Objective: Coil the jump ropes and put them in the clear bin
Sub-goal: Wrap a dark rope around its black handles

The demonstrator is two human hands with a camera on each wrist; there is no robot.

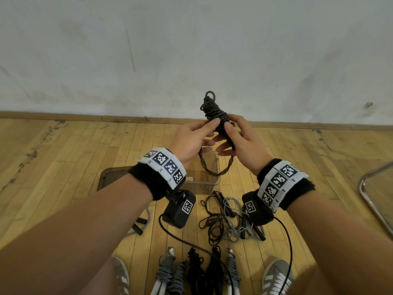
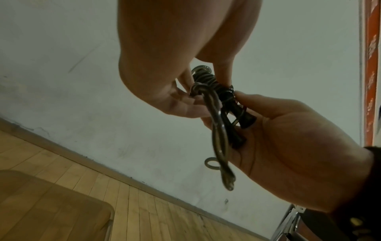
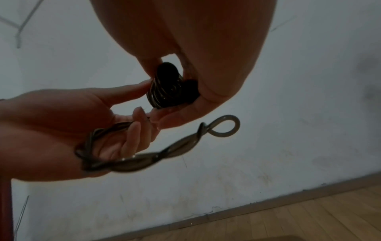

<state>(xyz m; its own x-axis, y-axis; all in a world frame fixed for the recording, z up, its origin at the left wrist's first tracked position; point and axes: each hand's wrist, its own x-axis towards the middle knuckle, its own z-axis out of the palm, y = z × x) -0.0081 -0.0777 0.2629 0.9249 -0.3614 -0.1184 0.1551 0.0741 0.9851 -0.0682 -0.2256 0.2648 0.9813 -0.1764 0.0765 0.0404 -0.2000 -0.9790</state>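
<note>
A dark jump rope [image 1: 213, 110] is wound tightly round its two black handles [image 2: 243, 120] and held upright at chest height. My left hand [image 1: 209, 133] pinches the wound bundle [image 3: 164, 91] with thumb and forefinger, while its lower fingers curl round a twisted loop of rope [image 3: 164, 154]. My right hand [image 1: 225, 137] grips the handles from the other side. That loop [image 1: 214, 167] hangs below both hands, over the clear bin [image 1: 204, 184] on the floor. The left forearm hides part of the bin.
Several loose ropes [image 1: 225, 220] lie tangled on the wood floor in front of the bin. A row of coiled ropes [image 1: 191, 271] lies between my shoes [image 1: 276, 277]. A metal chair frame [image 1: 370, 199] stands at the right. A white wall [image 1: 191, 50] rises close behind.
</note>
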